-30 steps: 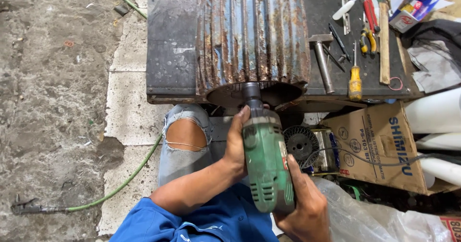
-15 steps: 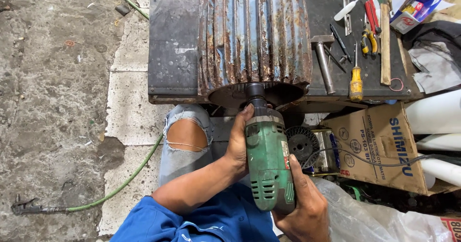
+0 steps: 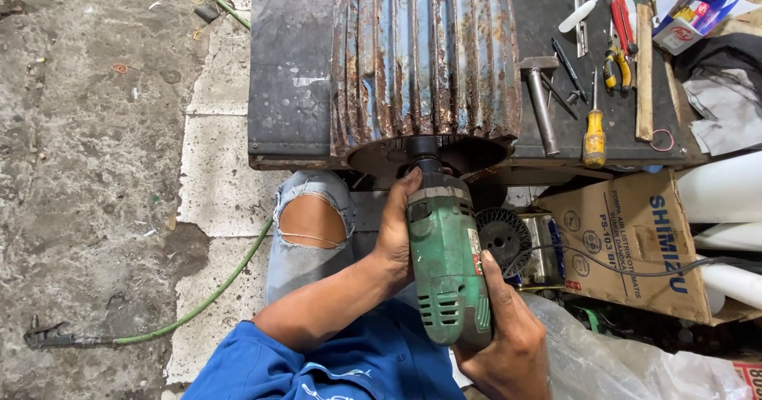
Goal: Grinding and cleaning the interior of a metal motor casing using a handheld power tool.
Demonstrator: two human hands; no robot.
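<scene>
A: Green plastic-bodied electric drill (image 3: 446, 265), nose up against the end face of the rusty, blue-painted finned metal motor housing (image 3: 425, 55) lying on the dark metal table (image 3: 287, 67). Left hand (image 3: 397, 229) has its grip closed round the drill's front collar; right hand (image 3: 504, 332) has its grip closed on the rear handle.

B: Risks?

A: Judging by the pose, the bit could bind in the rusty face and wrench the drill round; the left fingers sit just beside the chuck. The black power cord (image 3: 627, 269) trails right over the clutter and could snag. The bare knee (image 3: 305, 221) showing through torn jeans is right below the work.

B: Containers?

A: Brown cardboard box (image 3: 635, 241) beside the drill, lying closed; contents hidden. A small white-and-blue carton (image 3: 698, 11) on the table's far corner; contents unclear.
</scene>
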